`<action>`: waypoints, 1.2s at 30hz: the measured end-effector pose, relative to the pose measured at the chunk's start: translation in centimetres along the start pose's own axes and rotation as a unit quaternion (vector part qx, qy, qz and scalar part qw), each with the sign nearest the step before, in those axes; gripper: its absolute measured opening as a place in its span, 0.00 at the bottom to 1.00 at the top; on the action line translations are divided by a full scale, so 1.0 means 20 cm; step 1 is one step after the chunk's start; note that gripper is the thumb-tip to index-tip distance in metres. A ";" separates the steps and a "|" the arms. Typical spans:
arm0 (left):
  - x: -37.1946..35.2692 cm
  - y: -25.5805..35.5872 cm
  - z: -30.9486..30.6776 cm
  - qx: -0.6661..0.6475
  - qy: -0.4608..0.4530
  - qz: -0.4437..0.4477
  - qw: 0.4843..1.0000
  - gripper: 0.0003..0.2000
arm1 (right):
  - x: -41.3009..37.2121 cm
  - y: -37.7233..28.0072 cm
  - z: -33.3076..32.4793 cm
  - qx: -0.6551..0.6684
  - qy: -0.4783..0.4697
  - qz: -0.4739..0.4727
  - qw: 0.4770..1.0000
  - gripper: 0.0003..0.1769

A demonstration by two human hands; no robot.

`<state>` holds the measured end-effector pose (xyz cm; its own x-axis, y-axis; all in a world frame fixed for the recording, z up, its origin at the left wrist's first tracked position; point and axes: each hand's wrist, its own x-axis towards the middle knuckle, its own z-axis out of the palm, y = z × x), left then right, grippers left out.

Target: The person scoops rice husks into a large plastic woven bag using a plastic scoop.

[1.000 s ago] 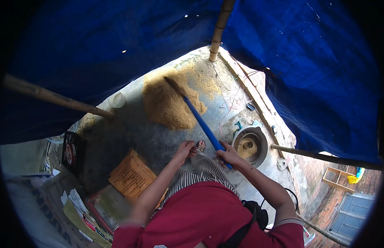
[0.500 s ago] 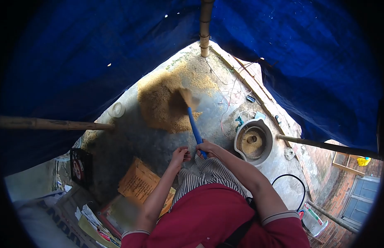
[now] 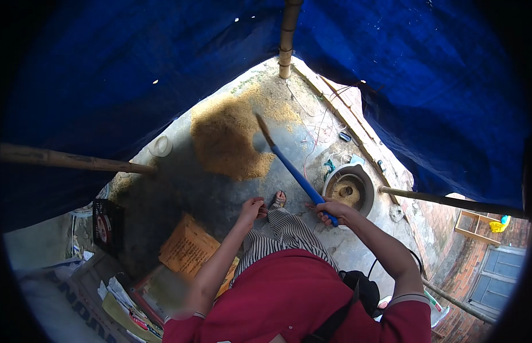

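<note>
My right hand [image 3: 333, 210] is wrapped round the end of a blue handle [image 3: 300, 178]. It belongs to a broom, whose thin brown head [image 3: 265, 130] is turned edge-on and raised near the grain pile. My left hand [image 3: 253, 209] is loosely curled in front of my striped trousers, fingers somewhat apart and nothing visible in them. Ahead on the concrete lies a spread pile of golden grain [image 3: 226, 137], partly in shadow. Close beyond my right hand stands a grey tub [image 3: 366, 182] holding grain around a dark round centre.
Blue tarpaulin [image 3: 134, 68] hangs on both sides, with bamboo poles [image 3: 77, 160] reaching inward. At lower left are a cardboard piece [image 3: 189, 246] and a black crate [image 3: 106, 226]. A white ring [image 3: 161, 147] lies left of the grain. Thin cords [image 3: 314, 146] trail on the right.
My right hand has swung the broom rightward, away from the grain pile towards the tub, and its head now appears edge-on. My left hand has barely moved. A foot has come into view.
</note>
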<state>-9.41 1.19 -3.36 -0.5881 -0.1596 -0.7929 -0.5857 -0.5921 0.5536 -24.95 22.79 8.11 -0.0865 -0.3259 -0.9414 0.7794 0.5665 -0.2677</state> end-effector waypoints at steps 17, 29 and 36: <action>-0.30 -0.03 0.05 -0.147 -0.153 -0.037 0.977 0.20 | 0.11 0.34 0.55 0.312 -0.161 -0.006 0.936 0.05; 0.01 -0.53 -0.11 -0.194 -0.247 -0.201 0.928 0.06 | 0.40 0.58 0.92 0.349 -0.054 0.042 0.935 0.03; -0.16 -0.36 -0.17 -0.107 -0.147 -0.155 0.971 0.06 | 0.25 0.59 0.97 0.336 -0.140 0.010 0.931 0.06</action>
<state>-1.40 3.30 -5.59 -0.5539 0.2660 -0.7889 -0.6492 -0.7312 0.2093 -4.15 13.18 4.32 0.0248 -0.5586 -0.8291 0.9996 0.0045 0.0269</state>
